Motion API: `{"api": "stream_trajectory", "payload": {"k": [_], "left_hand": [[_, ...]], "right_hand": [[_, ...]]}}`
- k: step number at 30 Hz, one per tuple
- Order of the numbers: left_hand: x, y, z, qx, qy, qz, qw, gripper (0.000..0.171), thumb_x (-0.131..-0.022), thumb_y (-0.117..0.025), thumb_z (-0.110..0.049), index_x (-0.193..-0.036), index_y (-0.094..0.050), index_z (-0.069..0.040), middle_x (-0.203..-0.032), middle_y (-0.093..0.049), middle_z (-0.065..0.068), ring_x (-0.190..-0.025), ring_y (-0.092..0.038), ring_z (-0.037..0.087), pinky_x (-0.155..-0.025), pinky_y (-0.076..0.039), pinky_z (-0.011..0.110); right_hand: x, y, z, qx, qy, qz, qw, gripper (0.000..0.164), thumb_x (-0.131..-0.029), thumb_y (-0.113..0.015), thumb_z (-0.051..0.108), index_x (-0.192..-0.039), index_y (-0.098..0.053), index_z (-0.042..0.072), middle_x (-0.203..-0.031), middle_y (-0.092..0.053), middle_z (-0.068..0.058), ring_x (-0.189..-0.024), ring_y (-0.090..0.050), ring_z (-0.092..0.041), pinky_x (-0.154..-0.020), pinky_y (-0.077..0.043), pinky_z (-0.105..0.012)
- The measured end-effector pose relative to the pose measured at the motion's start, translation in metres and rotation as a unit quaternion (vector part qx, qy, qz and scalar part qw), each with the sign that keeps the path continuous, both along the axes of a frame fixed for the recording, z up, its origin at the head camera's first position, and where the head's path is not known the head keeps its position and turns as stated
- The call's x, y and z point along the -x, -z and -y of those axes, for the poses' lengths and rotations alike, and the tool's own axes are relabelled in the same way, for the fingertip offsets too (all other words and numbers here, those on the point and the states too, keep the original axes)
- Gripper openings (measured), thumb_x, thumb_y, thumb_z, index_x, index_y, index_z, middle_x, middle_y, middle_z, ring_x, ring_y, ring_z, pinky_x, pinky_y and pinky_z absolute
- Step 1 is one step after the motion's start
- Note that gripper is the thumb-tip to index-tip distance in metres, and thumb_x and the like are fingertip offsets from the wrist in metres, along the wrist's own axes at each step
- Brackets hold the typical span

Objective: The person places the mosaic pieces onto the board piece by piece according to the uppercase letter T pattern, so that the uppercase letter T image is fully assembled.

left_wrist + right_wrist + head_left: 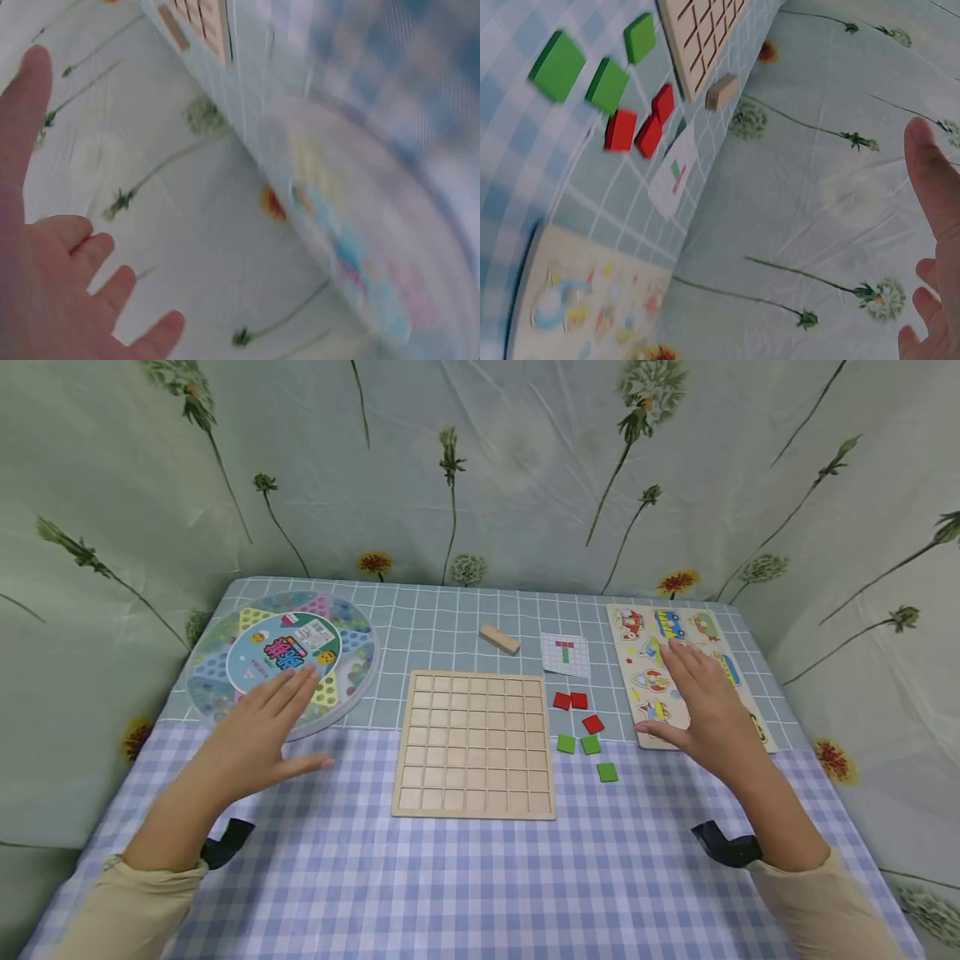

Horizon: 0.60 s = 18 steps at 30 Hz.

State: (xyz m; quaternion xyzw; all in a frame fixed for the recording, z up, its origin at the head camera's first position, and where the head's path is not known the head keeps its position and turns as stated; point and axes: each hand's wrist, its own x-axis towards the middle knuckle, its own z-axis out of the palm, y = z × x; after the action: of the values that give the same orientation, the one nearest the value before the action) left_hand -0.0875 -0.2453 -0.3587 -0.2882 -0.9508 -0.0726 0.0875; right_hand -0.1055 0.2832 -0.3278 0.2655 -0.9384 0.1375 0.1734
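My left hand [251,739] is held up over the near edge of a round game box [360,693], fingers straight and thumb spread, holding nothing. My right hand [708,718] hovers likewise over the left part of a wooden vehicle puzzle board [637,727]. Between the hands lies a square wooden grid board [474,745] with bare cells. Beside its right edge are three red tiles [593,724] and three green tiles [591,744], loose on the cloth. A pattern card [566,656] with a red and green T shape lies behind them.
A small wooden block [499,639] lies behind the grid board. The table bears a blue checked cloth [465,885] in front and a grey-blue grid cloth [427,618] at the back. A flower-printed curtain [525,477] stands round the table's back and sides.
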Motion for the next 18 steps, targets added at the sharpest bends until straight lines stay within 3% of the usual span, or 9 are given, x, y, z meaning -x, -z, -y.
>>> {"api": "stream_trajectory", "payload": {"k": [3,5,11,18], "left_hand": [[0.0,0.015,-0.015,-0.035,0.025,0.002,0.9991,0.103,-0.069,-0.066,-0.058,-0.143,-0.02,-0.002,-0.146,-0.021,0.014,-0.128,-0.024,0.035,-0.103,-0.021,0.048],[0.0,0.026,-0.027,-0.055,0.034,0.011,0.9978,0.103,-0.069,-0.066,-0.058,-0.143,-0.021,-0.003,-0.145,-0.023,0.015,-0.128,-0.026,0.034,-0.1,-0.025,0.049],[-0.004,0.053,-0.056,-0.103,0.045,0.056,0.9921,0.104,-0.067,-0.066,-0.061,-0.141,-0.024,0.0,-0.143,-0.025,0.016,-0.127,-0.029,0.034,-0.097,-0.03,0.048],[-0.01,0.071,-0.071,-0.132,0.024,0.161,0.9778,0.109,-0.065,-0.064,-0.064,-0.141,-0.022,0.001,-0.144,-0.022,0.015,-0.128,-0.025,0.033,-0.099,-0.03,0.046]], "right_hand": [[0.006,0.012,0.011,0.045,-0.017,0.013,0.999,0.093,-0.067,-0.077,0.033,-0.141,-0.027,0.004,-0.139,-0.033,-0.019,-0.129,-0.025,-0.032,-0.104,-0.021,-0.044],[0.01,0.021,0.019,0.063,-0.012,0.035,0.997,0.096,-0.062,-0.082,0.015,-0.141,-0.028,0.005,-0.139,-0.034,-0.018,-0.128,-0.028,-0.032,-0.102,-0.025,-0.044],[0.022,0.05,0.039,0.091,0.006,0.094,0.991,0.084,-0.068,-0.078,0.011,-0.138,-0.033,0.004,-0.136,-0.038,-0.017,-0.124,-0.034,-0.032,-0.097,-0.031,-0.047],[0.036,0.079,0.056,0.131,0.034,0.152,0.979,0.071,-0.075,-0.073,0.016,-0.136,-0.038,0.005,-0.135,-0.04,-0.016,-0.125,-0.034,-0.031,-0.098,-0.031,-0.047]]}}
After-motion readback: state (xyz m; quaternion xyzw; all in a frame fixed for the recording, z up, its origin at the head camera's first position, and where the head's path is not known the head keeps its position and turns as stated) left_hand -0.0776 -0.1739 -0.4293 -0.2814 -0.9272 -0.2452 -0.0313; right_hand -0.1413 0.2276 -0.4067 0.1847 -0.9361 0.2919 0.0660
